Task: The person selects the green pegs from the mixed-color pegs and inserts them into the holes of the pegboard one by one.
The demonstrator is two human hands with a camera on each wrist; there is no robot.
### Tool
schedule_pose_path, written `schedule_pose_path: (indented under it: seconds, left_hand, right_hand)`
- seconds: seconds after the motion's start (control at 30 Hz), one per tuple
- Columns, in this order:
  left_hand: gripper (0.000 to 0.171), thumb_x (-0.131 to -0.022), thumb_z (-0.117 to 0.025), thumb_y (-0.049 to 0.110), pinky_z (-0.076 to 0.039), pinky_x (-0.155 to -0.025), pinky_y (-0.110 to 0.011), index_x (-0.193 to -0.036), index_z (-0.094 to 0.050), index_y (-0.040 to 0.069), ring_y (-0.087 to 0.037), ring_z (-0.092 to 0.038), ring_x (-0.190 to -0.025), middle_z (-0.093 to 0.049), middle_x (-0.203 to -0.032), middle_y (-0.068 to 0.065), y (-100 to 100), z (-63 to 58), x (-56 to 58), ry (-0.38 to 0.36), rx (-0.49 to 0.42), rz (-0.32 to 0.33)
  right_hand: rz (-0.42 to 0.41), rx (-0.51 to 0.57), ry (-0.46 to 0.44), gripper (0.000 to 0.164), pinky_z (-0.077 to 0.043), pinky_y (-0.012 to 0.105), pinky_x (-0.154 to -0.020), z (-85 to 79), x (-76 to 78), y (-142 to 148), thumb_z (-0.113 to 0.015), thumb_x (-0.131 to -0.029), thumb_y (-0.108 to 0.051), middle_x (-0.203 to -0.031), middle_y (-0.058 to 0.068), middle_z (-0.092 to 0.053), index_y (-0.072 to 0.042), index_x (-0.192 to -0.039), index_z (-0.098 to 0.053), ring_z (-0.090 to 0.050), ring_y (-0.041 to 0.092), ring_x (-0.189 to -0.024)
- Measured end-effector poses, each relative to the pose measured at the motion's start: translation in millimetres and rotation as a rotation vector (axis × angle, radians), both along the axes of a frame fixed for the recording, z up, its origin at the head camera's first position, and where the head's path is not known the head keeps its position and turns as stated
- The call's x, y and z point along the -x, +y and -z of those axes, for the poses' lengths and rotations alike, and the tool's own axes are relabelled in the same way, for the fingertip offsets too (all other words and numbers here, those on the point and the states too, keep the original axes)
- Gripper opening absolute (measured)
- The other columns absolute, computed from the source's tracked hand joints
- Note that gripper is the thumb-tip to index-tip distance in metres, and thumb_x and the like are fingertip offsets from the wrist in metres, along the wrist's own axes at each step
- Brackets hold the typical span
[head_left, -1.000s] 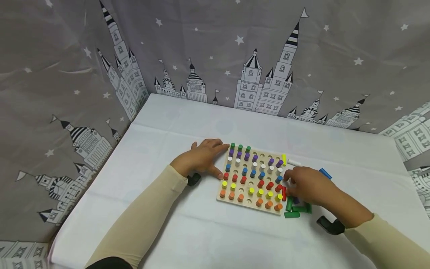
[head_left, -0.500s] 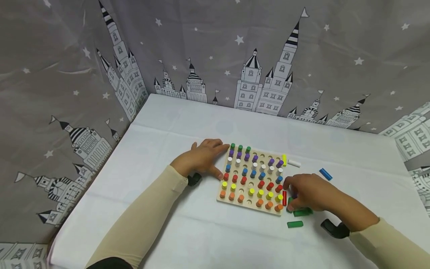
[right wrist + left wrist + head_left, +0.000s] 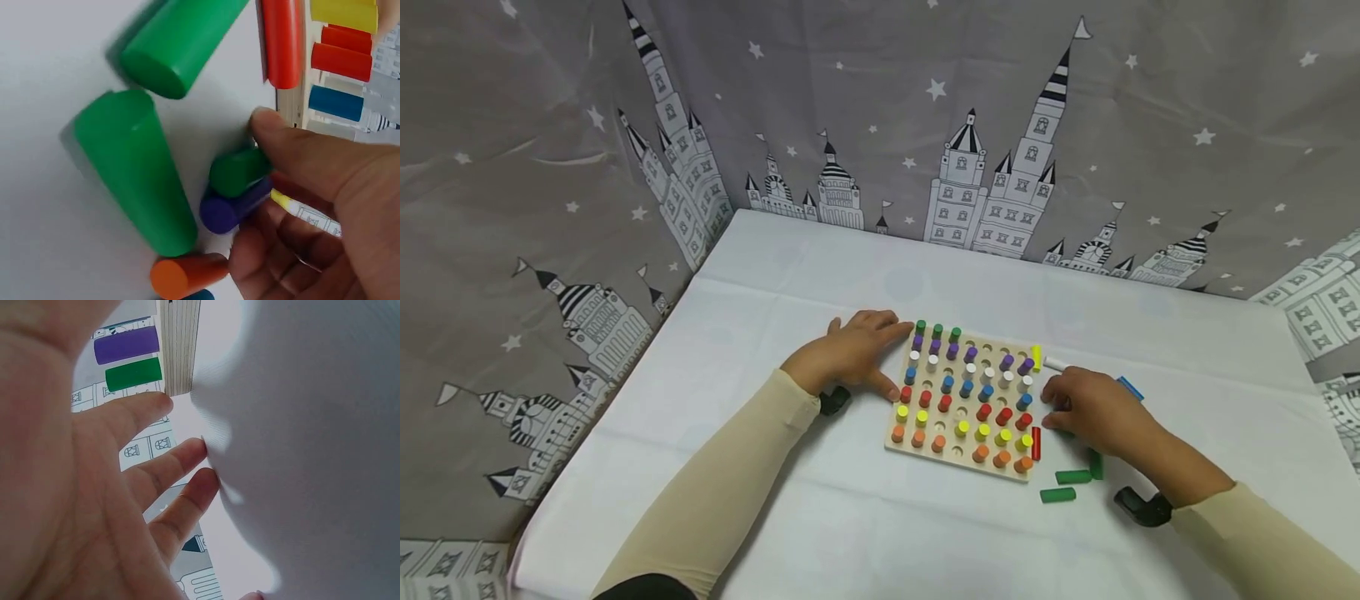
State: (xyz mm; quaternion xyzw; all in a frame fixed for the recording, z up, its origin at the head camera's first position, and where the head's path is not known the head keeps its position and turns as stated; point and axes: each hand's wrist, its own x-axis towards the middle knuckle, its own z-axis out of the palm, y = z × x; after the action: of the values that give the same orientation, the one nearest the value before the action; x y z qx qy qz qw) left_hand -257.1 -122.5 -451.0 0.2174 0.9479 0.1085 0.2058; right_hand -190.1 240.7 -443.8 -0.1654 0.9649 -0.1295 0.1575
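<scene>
My left hand (image 3: 853, 354) lies at the left edge of a wooden pegboard (image 3: 951, 437), thumb and index fingertip at that edge, fingers spread. In the left wrist view, a green peg (image 3: 134, 374) and a purple peg (image 3: 127, 345) stick out of the board above the index finger. Colored pegs fill most of the board's rows, with several bare holes among them. Beside the board's right edge, my right hand (image 3: 1090, 408) pinches a green peg (image 3: 234, 175) and a purple peg (image 3: 228, 212) side by side, the thumb at the green one. Their far ends are hidden.
Along the board's right edge lie a red peg (image 3: 1036, 443) and a yellow peg (image 3: 1037, 358). A white peg (image 3: 1055, 363) and a blue peg (image 3: 1131, 388) lie beyond the right hand. Nearer are loose green pegs (image 3: 1072, 477). An orange peg (image 3: 187, 275) shows in the right wrist view.
My right hand has gone down to the loose green pegs, then back up and away from me, taking a green peg along. One green peg has slid nearer to me. My left hand stays put.
</scene>
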Motion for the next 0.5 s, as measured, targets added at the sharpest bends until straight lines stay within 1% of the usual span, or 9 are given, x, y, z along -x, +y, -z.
schedule_pose_path:
  seconds: [0.13,0.2,0.3,0.4,0.5]
  left_hand:
    - [0.117,-0.073,-0.089,0.064,-0.019,-0.125,-0.075,-0.168,-0.027,0.032,-0.031,-0.022,-0.163,-0.028,-0.173,-0.002,0.1,0.4,0.4,0.006,0.0,0.004]
    - [0.117,-0.073,-0.089,0.064,-0.019,-0.125,-0.075,-0.168,-0.028,0.032,-0.031,-0.022,-0.162,-0.029,-0.173,-0.002,0.5,0.6,0.9,0.007,-0.004,0.006]
    - [0.117,-0.073,-0.089,0.064,-0.019,-0.124,-0.076,-0.168,-0.028,0.032,-0.031,-0.022,-0.162,-0.029,-0.173,-0.002,1.2,0.6,1.6,0.009,-0.002,0.008]
    - [0.118,-0.073,-0.089,0.065,-0.02,-0.124,-0.076,-0.168,-0.028,0.033,-0.031,-0.022,-0.162,-0.03,-0.172,-0.002,1.4,0.8,2.1,0.008,0.007,0.003]
    - [0.118,-0.073,-0.09,0.065,-0.02,-0.124,-0.076,-0.168,-0.028,0.033,-0.031,-0.022,-0.162,-0.03,-0.172,-0.002,1.5,1.4,2.2,0.006,0.013,0.002]
  right_hand:
    - [0.013,-0.009,0.048,0.043,-0.054,0.029,-0.07,0.8,-3.5,1.1,-0.09,-0.083,-0.04,-0.09,-0.001,-0.068,-0.009,-0.11,-0.076,-0.059,0.014,-0.08]
    - [0.014,-0.008,0.039,0.045,-0.055,0.03,-0.07,-2.0,-5.6,2.4,-0.091,-0.082,-0.041,-0.09,0.0,-0.069,-0.008,-0.11,-0.076,-0.06,0.014,-0.081]
    - [0.007,-0.014,-0.011,0.042,-0.056,0.031,-0.071,-6.2,-7.2,2.7,-0.092,-0.081,-0.033,-0.091,0.0,-0.069,-0.009,-0.111,-0.075,-0.06,0.015,-0.082]
    - [0.009,-0.016,-0.054,0.038,-0.057,0.032,-0.073,-6.2,-5.2,0.8,-0.092,-0.082,-0.023,-0.092,0.001,-0.068,-0.01,-0.113,-0.075,-0.059,0.017,-0.084]
    - [0.03,-0.011,-0.036,0.035,-0.059,0.039,-0.079,-2.3,-1.1,-0.3,-0.089,-0.085,-0.02,-0.096,0.003,-0.072,-0.011,-0.115,-0.074,-0.061,0.02,-0.087]
